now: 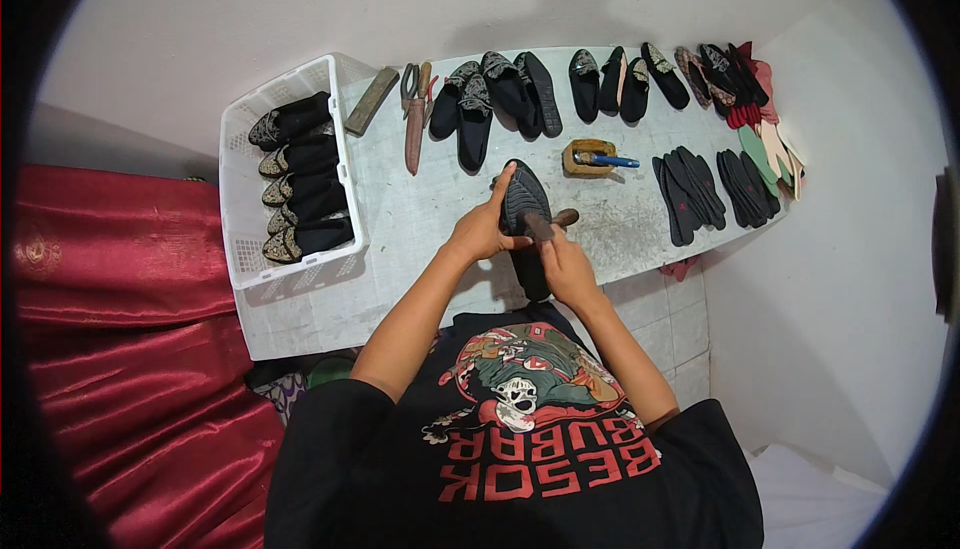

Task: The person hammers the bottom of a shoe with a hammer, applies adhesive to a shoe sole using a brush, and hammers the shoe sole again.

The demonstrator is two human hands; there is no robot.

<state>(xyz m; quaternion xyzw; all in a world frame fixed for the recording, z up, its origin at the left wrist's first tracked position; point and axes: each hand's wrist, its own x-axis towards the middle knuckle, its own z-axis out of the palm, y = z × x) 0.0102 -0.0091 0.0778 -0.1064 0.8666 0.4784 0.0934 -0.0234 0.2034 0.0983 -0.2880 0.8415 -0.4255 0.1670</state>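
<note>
In the middle, at the table's near edge, I hold a black shoe (522,192) with its ridged sole facing up. My left hand (482,229) is closed round its left side, fingers along the far end and thumb across the sole. My right hand (568,267) is closed on a dark brown tool (539,228) that looks like a hammer; its handle is mostly hidden by the fingers. The tool's broad end lies against the sole or just over it; I cannot tell which. The shoe's lower part reaches down between my wrists.
A white plastic basket (348,184) of patterned black shoes stands left. Along the back lie a grey block (371,101), scissors (409,84), a sheathed knife (415,139) and several shoes (475,124). A yellow-brown container (590,171) with a blue-handled brush (612,161) and black soles (688,199) are right.
</note>
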